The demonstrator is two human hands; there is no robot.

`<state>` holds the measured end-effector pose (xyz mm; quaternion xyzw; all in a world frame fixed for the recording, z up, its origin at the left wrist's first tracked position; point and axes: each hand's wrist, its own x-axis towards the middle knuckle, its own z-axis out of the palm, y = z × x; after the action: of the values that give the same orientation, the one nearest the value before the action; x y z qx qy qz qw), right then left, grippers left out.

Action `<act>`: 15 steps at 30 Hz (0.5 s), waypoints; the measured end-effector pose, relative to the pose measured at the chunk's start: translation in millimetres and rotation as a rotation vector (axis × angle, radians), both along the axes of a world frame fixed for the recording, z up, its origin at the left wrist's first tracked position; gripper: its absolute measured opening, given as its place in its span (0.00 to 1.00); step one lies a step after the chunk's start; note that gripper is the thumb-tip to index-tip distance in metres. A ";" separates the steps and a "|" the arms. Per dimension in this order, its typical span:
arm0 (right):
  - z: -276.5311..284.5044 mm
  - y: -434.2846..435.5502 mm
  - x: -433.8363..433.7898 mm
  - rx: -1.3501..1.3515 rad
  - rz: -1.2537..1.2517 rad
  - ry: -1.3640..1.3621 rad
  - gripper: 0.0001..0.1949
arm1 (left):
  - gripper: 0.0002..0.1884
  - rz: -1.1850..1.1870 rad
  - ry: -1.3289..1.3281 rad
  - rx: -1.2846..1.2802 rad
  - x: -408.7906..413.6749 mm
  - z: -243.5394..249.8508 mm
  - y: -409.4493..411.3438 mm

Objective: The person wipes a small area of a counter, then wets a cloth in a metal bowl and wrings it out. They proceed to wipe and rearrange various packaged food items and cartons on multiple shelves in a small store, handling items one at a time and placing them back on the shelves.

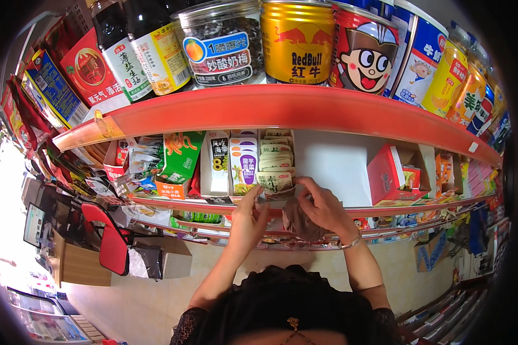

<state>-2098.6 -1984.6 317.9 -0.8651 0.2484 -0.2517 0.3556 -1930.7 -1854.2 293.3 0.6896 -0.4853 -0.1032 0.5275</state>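
A narrow open carton [285, 195] stands on the middle shelf, with a column of pale green snack packets [275, 161] in it. My left hand [249, 220] has its fingers at the carton's front left corner. On the other side my right hand [326, 210] reaches its index finger to the carton's right edge. A crumpled brown cloth [304, 220] hangs from the right hand's grip, in front of the shelf edge. Directly left of the carton is a box of purple-and-white snack packets [244, 168], partly covered by my left fingers.
The upper shelf's red edge [276, 108] passes above my hands, with a Red Bull can [298, 43] and bottles on it. Bare white shelf surface [339, 168] separates the carton from a red box [388, 177]. A red chair [112, 246] stands lower left.
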 end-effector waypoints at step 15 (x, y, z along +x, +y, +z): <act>-35.4 -23.0 8.6 0.090 0.028 -0.116 0.24 | 0.32 -0.066 0.170 0.233 -20.6 -14.3 -14.5</act>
<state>-2090.0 -2007.6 282.5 -0.8356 0.2263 -0.2851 0.4115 -1951.3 -1868.7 279.0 0.7185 -0.4462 -0.2340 0.4794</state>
